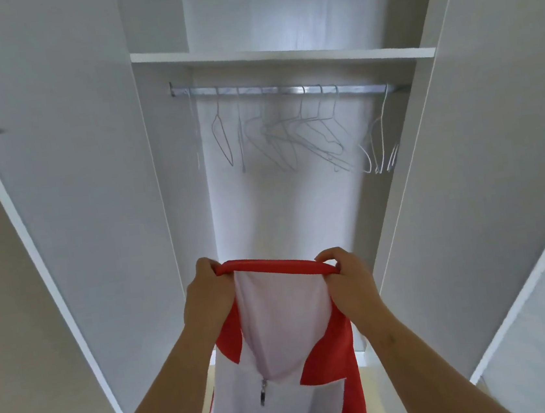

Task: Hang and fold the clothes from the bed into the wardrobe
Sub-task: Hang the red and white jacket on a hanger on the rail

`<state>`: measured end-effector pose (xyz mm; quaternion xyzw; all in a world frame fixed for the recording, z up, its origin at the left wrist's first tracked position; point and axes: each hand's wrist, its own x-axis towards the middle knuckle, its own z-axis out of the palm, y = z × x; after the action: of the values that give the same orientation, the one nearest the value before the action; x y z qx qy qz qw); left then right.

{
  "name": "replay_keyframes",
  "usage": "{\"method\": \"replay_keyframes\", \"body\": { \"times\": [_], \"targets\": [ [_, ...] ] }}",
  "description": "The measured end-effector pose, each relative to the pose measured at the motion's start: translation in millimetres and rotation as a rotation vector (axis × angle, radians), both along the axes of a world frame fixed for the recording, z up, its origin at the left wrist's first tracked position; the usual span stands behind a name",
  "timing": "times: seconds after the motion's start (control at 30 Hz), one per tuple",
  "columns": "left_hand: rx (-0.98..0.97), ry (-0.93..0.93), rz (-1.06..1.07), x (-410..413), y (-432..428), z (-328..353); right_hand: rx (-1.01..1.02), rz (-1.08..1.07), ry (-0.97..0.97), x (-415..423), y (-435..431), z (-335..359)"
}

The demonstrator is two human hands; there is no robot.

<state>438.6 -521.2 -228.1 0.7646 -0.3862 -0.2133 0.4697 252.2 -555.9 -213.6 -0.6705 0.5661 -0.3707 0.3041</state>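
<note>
Jacket [284,310] hangs between left hand [206,295] and right hand [347,282], each grip pinching its collar [271,266].

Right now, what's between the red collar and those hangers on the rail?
Nothing hangs there: the head view shows only the wardrobe's bare back panel between collar and hangers.

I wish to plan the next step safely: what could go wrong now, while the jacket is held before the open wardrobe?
1. The left hand and right hand both grip the red and white jacket at its collar; freeing one for a hanger may let it sag or slip.
2. The wire hangers on the rail overlap; pulling one could tangle or drag others.
</note>
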Motion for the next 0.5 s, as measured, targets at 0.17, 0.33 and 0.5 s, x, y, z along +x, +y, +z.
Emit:
{"method": "replay_keyframes", "body": {
  "times": [0.17,0.33,0.5],
  "targets": [
    [0.057,-0.024,0.02,51,-69,-1,0.016,-0.01,-0.099,47,-83,12],
    [0.166,-0.154,0.052,99,-105,-7,0.006,-0.002,-0.114,90,-138,12],
    [0.075,0.265,0.078,120,-142,0,0.032,0.067,-0.088,133,-177,11]
  ]
}}
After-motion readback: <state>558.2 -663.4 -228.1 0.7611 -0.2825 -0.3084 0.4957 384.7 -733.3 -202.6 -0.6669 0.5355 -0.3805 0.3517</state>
